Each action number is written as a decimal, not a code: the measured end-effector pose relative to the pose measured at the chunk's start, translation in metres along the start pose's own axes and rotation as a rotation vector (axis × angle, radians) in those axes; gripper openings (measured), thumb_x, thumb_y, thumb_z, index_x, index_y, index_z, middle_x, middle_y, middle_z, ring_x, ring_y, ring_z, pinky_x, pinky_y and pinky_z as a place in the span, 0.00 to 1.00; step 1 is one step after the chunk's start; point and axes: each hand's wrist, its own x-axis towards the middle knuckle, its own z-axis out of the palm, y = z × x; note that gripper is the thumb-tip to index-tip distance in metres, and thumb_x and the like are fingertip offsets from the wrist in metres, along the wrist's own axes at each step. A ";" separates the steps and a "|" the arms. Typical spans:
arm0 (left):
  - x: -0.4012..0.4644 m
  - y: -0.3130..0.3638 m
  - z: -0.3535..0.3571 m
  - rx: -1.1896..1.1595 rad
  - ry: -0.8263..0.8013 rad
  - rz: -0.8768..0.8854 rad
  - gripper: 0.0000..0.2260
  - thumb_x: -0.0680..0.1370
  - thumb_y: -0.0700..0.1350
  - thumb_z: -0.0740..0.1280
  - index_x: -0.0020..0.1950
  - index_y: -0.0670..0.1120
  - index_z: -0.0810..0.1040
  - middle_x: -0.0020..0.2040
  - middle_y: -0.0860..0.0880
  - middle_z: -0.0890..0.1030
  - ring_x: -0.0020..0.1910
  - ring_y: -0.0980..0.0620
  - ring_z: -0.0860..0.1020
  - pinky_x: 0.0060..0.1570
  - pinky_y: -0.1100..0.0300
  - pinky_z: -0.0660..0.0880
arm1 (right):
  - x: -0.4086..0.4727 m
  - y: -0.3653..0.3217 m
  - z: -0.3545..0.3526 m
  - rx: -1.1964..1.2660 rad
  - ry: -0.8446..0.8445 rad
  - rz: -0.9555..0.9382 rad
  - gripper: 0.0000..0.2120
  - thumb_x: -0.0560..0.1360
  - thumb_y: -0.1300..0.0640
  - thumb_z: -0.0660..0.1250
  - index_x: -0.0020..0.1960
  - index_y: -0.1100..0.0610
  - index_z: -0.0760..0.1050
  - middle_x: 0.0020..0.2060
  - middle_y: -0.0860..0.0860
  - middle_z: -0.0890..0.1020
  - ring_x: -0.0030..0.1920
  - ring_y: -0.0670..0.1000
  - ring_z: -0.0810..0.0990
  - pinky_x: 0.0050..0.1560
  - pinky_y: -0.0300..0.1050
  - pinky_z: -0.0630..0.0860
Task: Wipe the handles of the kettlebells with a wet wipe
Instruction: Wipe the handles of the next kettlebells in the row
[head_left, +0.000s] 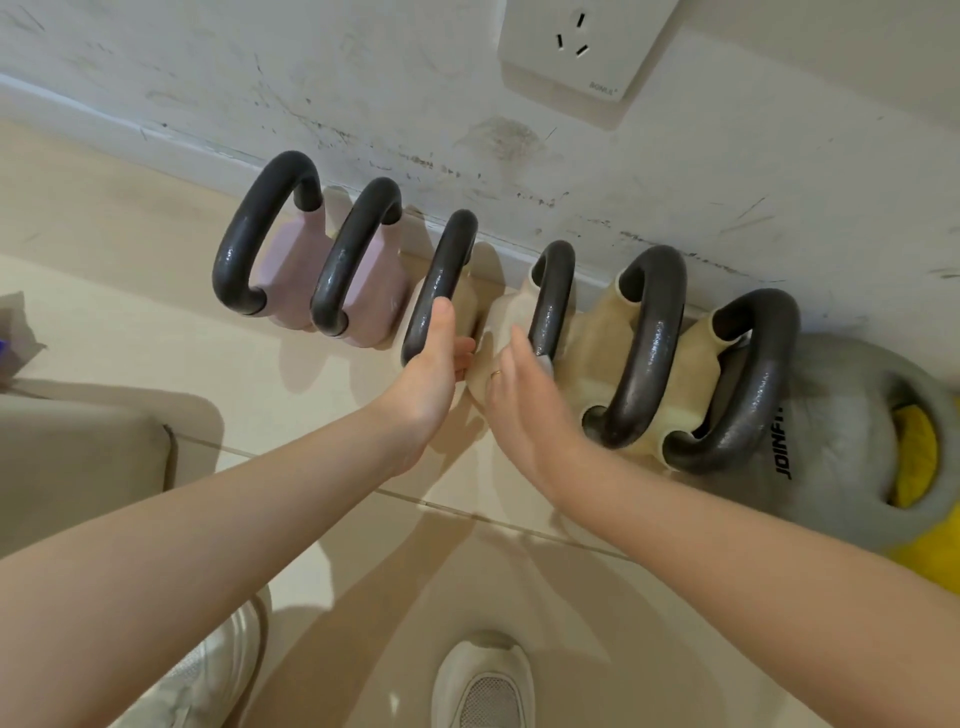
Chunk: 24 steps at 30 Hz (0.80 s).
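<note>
Left hand (431, 364) grips third handle (441, 280) | right hand (524, 395) fingers straight, fingertips hidden | wipe unclear

There is only the one camera, worn on the person's head, looking steeply down and forward at the floor (130, 218) where it meets the wall (363, 78). It sits close in: both forearms reach away from the bottom edge, and the person's shoes (485, 686) show directly beneath the lens.

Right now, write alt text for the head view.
Left hand grips the third kettlebell handle in a row of six along a wall; the right hand reaches for the fourth handle, with something pale at its fingertips.
</note>
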 end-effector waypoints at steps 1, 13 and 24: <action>0.000 0.001 0.000 0.001 0.005 0.001 0.29 0.76 0.67 0.42 0.57 0.51 0.73 0.61 0.51 0.74 0.63 0.55 0.70 0.74 0.52 0.57 | 0.000 -0.005 -0.001 -0.071 -0.006 -0.015 0.19 0.75 0.62 0.56 0.65 0.65 0.68 0.59 0.63 0.75 0.64 0.67 0.67 0.70 0.65 0.52; 0.004 0.000 -0.001 0.103 -0.022 -0.024 0.31 0.75 0.68 0.42 0.57 0.50 0.76 0.62 0.51 0.77 0.67 0.52 0.69 0.73 0.50 0.57 | -0.005 0.001 0.019 0.368 0.291 0.140 0.27 0.75 0.61 0.42 0.57 0.58 0.78 0.54 0.54 0.81 0.67 0.58 0.70 0.72 0.58 0.56; 0.000 0.012 0.011 0.145 0.026 0.102 0.24 0.81 0.58 0.47 0.54 0.49 0.80 0.55 0.51 0.81 0.62 0.52 0.74 0.71 0.50 0.63 | 0.035 0.050 0.014 2.024 0.327 0.972 0.31 0.79 0.54 0.58 0.76 0.54 0.45 0.76 0.52 0.43 0.75 0.51 0.50 0.68 0.39 0.53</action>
